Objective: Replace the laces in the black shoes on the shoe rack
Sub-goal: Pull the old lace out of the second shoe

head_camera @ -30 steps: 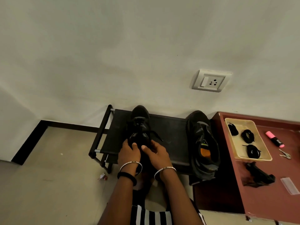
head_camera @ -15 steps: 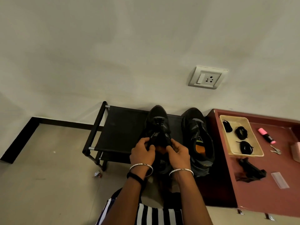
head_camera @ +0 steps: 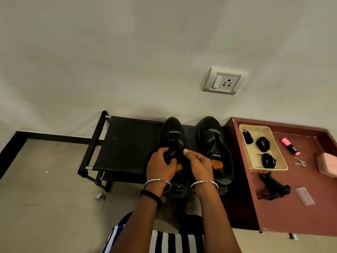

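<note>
Head view: black shoe (head_camera: 173,132) stood on shoe rack (head_camera: 124,143), second black shoe (head_camera: 211,132) just beside it. Spare laces (head_camera: 263,143) coiled in tray (head_camera: 245,127) on worktop (head_camera: 291,207). Step judged: lacing being worked; lace best eased eyelet by eyelet, shoe steadied. Left hand (head_camera: 160,165) fingers (head_camera: 162,151) curled round shoe's throat. Right hand (head_camera: 197,164) fingers (head_camera: 186,151) curled, pinched at lacing. Lace itself too dark to be made out.

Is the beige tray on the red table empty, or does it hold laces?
Not empty: three black coiled lace bundles lie inside the beige tray, which sits on the red table.
</note>
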